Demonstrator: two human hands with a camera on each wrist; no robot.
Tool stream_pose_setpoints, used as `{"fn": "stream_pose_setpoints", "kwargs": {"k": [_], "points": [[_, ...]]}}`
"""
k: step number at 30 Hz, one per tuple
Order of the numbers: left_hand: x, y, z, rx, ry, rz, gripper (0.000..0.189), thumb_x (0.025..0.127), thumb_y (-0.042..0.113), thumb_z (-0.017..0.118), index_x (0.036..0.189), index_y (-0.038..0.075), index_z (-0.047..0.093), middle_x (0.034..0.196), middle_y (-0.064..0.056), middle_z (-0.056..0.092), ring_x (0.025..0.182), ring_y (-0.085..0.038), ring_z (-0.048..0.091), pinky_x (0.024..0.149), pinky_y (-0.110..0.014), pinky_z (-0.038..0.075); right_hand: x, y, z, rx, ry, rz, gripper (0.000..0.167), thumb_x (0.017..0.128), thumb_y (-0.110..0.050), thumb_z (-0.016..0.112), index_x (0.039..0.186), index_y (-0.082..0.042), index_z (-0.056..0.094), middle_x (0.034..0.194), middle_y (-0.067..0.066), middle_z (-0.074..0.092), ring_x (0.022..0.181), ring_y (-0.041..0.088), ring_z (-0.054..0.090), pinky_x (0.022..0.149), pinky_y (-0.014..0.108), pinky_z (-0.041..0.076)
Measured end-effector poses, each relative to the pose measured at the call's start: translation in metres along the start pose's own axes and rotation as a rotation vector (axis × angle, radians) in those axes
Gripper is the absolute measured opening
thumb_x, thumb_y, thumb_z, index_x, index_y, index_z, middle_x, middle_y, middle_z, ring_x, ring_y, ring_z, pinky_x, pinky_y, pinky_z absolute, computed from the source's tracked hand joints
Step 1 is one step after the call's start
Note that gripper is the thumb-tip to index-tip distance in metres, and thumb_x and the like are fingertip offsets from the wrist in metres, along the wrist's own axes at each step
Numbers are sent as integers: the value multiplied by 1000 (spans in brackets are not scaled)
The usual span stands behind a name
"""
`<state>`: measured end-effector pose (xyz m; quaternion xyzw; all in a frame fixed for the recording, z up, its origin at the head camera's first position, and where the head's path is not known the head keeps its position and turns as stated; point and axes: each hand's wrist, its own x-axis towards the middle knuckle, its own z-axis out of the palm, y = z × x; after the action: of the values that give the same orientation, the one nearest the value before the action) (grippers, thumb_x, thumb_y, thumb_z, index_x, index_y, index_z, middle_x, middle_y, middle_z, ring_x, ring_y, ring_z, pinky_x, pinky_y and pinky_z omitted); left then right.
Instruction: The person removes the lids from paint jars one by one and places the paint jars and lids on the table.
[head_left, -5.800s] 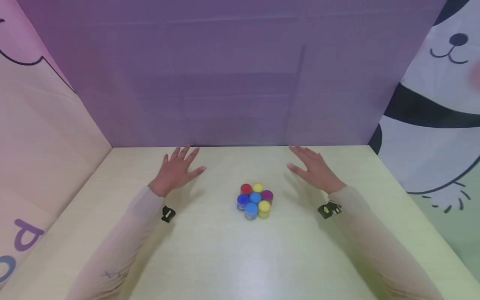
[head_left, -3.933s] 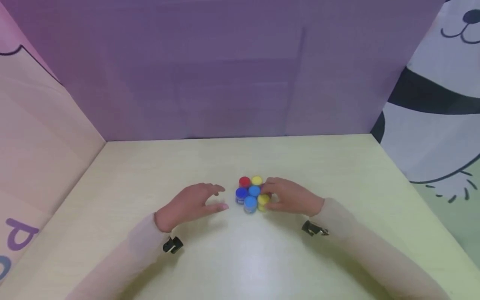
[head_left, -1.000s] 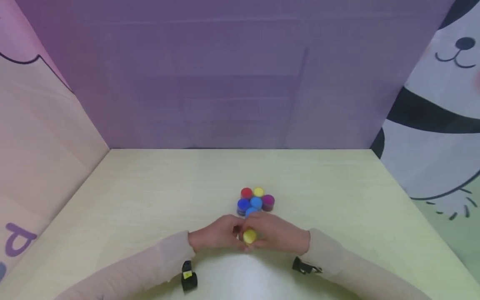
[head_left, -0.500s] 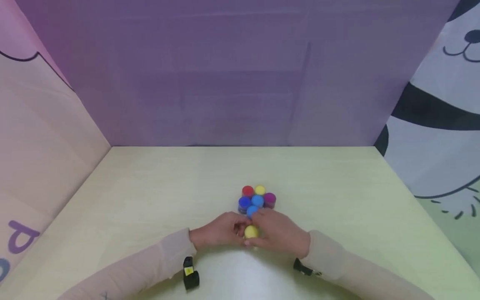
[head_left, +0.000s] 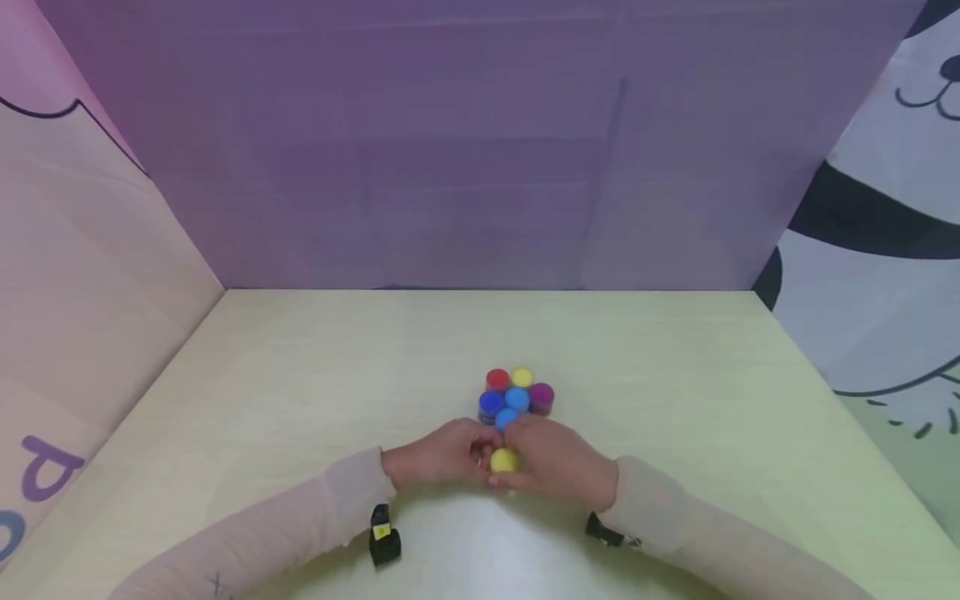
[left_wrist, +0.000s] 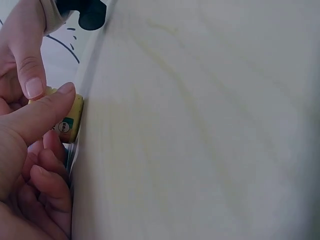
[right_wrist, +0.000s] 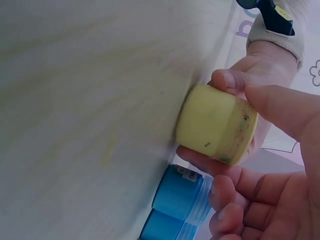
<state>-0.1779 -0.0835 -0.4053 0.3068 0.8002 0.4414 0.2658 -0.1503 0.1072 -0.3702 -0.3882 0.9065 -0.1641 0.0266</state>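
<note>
Both hands hold one small yellow paint jar (head_left: 504, 461) low over the near part of the table, its yellow lid facing up. My left hand (head_left: 442, 457) grips it from the left, with the thumb against its side. From the right, my right hand (head_left: 562, 460) pinches it, the thumb at the lid's edge in the right wrist view. That view shows dark smudges on the yellow jar (right_wrist: 210, 122); the left wrist view shows part of a green label on the jar (left_wrist: 72, 122). Just beyond the fingers, the nearest light blue jar (head_left: 507, 419) is partly hidden by the right hand.
Behind the hands a tight cluster of jars stands on the pale table (head_left: 337, 358): a red jar (head_left: 497, 380), another yellow jar (head_left: 522, 377), a purple jar (head_left: 542, 398), a dark blue jar (head_left: 491, 405) and a second light blue jar (head_left: 517, 399). A purple wall (head_left: 480, 167) closes the back.
Both hands came in from apart; the right took the front yellow jar from the cluster, and it was drawn nearer, into both hands. Over the last second hands and jar have barely moved.
</note>
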Motion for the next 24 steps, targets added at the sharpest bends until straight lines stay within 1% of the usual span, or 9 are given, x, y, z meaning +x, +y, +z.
{"fn": "stream_pose_setpoints", "kwargs": {"k": [6, 13, 16, 19, 24], "points": [[0, 1, -2, -13, -14, 7, 19, 76, 6, 76, 89, 13, 64, 70, 5, 54, 63, -5, 48, 58, -18, 42, 1, -2, 0, -30, -3, -1, 33, 80, -43, 72, 85, -12, 60, 72, -8, 51, 65, 3, 42, 59, 17, 40], [2, 2, -3, -1, -44, 41, 18, 76, 2, 74, 89, 10, 64, 71, 4, 54, 64, -4, 48, 59, -17, 41, 2, -4, 2, -116, -3, 5, 34, 81, -43, 71, 85, -11, 60, 70, -8, 47, 62, 5, 39, 55, 17, 37], [0, 3, -4, 8, -47, 41, 17, 76, 1, 74, 90, 8, 65, 70, 4, 54, 63, -4, 48, 57, -16, 40, 2, -5, 2, -117, -5, 5, 33, 81, -43, 70, 84, -12, 59, 69, -8, 45, 61, 5, 39, 54, 16, 37], [0, 2, -4, 20, -53, 49, 17, 77, 2, 74, 91, 8, 67, 67, 5, 54, 60, -3, 47, 56, -16, 40, 2, -5, 2, -93, -12, 1, 33, 82, -43, 69, 82, -12, 58, 68, -9, 43, 59, 4, 37, 53, 16, 36], [2, -2, -4, 57, -65, 89, 11, 78, 5, 75, 88, 9, 71, 61, 7, 54, 56, -1, 45, 54, -15, 38, 1, -3, 0, -88, -12, -36, 33, 83, -42, 68, 80, -12, 56, 66, -9, 42, 58, 3, 35, 52, 15, 34]]}}
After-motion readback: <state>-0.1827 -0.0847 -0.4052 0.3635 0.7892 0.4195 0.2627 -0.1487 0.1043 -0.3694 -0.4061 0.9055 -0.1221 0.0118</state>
